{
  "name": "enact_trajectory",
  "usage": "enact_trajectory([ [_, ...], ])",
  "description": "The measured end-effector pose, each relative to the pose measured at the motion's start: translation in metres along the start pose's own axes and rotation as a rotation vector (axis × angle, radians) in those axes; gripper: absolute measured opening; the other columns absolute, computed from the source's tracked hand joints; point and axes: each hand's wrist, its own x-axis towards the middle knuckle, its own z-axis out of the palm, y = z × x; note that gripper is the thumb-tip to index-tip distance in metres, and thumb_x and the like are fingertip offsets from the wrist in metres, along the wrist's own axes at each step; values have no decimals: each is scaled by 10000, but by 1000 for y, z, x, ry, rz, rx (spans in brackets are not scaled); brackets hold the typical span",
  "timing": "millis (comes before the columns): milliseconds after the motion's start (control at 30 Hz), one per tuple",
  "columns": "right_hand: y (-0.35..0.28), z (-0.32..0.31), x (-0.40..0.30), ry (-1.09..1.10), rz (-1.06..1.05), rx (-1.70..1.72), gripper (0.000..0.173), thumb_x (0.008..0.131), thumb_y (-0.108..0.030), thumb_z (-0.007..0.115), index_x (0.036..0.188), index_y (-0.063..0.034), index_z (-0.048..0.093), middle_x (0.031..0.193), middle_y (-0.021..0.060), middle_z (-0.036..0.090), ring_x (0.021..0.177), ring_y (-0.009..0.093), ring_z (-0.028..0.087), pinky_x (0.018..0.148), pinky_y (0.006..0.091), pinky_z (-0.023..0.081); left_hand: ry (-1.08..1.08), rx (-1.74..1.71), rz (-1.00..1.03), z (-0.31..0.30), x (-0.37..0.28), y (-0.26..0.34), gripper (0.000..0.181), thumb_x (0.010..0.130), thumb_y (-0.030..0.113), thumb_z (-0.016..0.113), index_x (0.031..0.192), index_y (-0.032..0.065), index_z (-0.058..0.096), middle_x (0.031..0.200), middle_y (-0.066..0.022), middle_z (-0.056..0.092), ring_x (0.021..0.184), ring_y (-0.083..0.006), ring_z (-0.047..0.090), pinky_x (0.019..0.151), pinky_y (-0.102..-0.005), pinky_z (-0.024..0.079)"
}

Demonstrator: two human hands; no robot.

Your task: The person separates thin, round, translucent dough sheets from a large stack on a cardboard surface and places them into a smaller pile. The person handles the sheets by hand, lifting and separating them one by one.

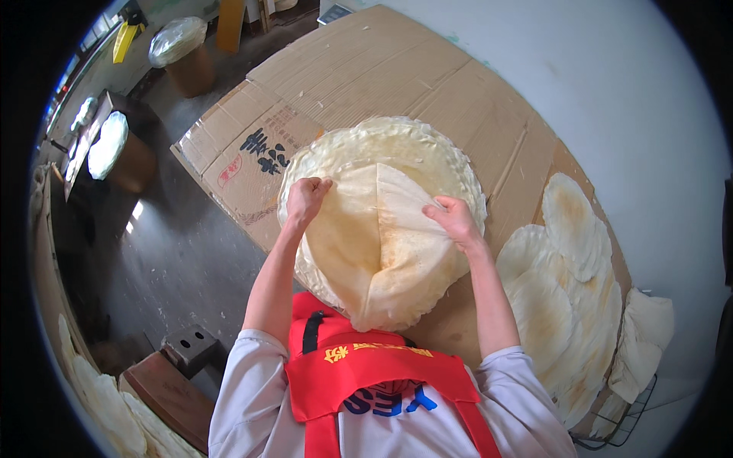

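Note:
My left hand grips the left edge of a large thin round flatbread sheet, and my right hand pinches its right side. Creased down the middle, the sheet is partly lifted, with its near edge hanging towards my red apron. Browned patches show on its right half. Beneath it lies a broad round stack of similar pale sheets with ruffled edges, resting on flattened cardboard that bears printed writing.
More flatbread sheets lie overlapping at the right, beside a cream cloth and a black wire rack. A white wall borders the cardboard. Plastic-covered round containers stand at the far left. A concrete block is at lower left.

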Motion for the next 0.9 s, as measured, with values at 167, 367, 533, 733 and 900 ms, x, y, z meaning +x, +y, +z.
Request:
enact_trajectory([
  [167,13,43,26,83,19,198,264,803,-221,610,898,25,598,721,16,586,630,57,505,540,219,408,214,395,278,-2,-21,53,439,812,384,516,1110,62,502,1033,-145,532,970,-272,501,856,-415,372],
  [367,18,69,10,127,161,686,230,837,-185,559,958,10,578,881,49,601,766,109,566,672,248,459,-34,425,438,53,-58,15,760,790,493,470,1349,52,205,1413,-132,164,1302,-322,142,1052,-447,133],
  [533,-16,33,-63,94,132,826,260,851,-142,530,1046,29,538,995,80,596,885,148,576,792,282,462,-47,479,475,56,-67,20,842,735,533,511,1347,43,207,1423,-120,148,1312,-304,121,1061,-436,95],
  [733,-23,-1,-128,246,61,830,234,856,-138,521,1023,22,556,942,90,615,835,148,592,766,277,473,-59,496,474,55,-68,22,818,735,508,527,1343,54,223,1422,-119,148,1314,-298,111,1064,-431,85],
  [900,-4,-19,-156,255,-5,710,224,857,-119,521,1020,29,564,913,61,612,803,101,569,724,234,456,-177,502,538,52,-64,22,807,730,452,571,1339,48,230,1415,-127,168,1312,-303,120,1061,-441,92],
])
